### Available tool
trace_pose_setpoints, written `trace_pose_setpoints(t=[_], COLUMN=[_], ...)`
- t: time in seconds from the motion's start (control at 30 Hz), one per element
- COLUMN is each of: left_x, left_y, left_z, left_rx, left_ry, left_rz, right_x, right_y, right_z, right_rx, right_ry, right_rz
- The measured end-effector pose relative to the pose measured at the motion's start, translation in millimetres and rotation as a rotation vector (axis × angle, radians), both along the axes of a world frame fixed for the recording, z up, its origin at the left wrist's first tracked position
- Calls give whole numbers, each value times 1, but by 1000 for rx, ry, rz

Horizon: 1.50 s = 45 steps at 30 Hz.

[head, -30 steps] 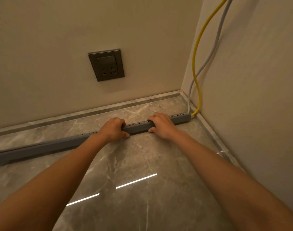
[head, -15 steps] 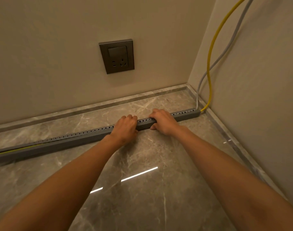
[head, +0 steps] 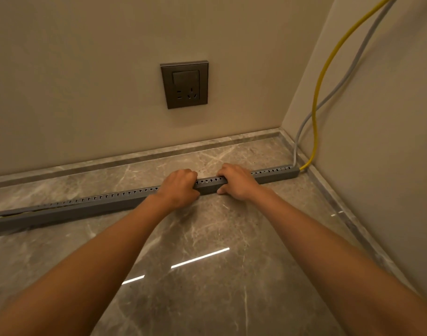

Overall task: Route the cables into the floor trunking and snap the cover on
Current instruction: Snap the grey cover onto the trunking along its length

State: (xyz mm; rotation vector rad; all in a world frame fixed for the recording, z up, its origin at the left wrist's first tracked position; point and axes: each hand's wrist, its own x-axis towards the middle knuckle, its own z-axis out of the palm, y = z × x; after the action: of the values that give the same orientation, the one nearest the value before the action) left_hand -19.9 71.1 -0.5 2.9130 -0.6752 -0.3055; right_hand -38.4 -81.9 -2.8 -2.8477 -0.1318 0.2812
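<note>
Both forearms reached forward over the marble floor (head: 207,282), bare, no sleeves. A bright light streak reflected on the tile between them.

Left hand (head: 179,187) sat on the grey trunking (head: 115,201), fingers curled together over its top, thumb on the near side. Right hand (head: 236,181) was just beside it, fingers pressed together over the top edge and thumb tucked against the near face; a short stretch of trunking showed between the two hands. Neither hand was lifted off; both gripped or pressed down, hard to tell which.

Versus half a second earlier: the hands sat at much the same spot on the trunking, the gap between them about the same, and the left hand looked more closed into a fist. The view had shifted, with the socket a little further right in frame.

The trunking ran on the floor from the left edge to the corner at right, parallel to the back wall, with a row of small holes along its top. At the far left the cover looked not fully seated, a gap showing; contents there too dark to tell.

At the right end a yellow cable (head: 316,112) and a grey cable (head: 338,86) entered the trunking and climbed the right wall out of frame.

A dark wall socket (head: 184,84) with a switch was on the back wall. No readable writing anywhere.
</note>
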Motion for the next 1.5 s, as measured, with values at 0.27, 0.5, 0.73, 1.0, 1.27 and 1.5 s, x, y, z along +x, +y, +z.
trace_pose_setpoints(t=[0.27, 0.5, 0.73, 1.0, 1.27, 1.5], left_x=[-5, -2, 1, -1, -7, -4], left_y=[0, 11, 59, 74, 75, 75], left_z=[-3, 0, 4, -4, -9, -4], left_rx=[-4, -100, -112, 0, 62, -48], left_ry=[-62, 23, 86, 61, -60, -6], left_rz=[-5, 61, 140, 64, -39, -21], right_x=[-4, 1, 5, 6, 6, 5], right_y=[0, 5, 31, 71, 73, 68], right_z=[-2, 3, 5, -5, -3, 1], right_rx=[-107, -54, -40, 51, -56, -27], right_ry=[-115, -31, 13, -4, -8, -7], right_rz=[73, -4, 22, 104, 190, 155])
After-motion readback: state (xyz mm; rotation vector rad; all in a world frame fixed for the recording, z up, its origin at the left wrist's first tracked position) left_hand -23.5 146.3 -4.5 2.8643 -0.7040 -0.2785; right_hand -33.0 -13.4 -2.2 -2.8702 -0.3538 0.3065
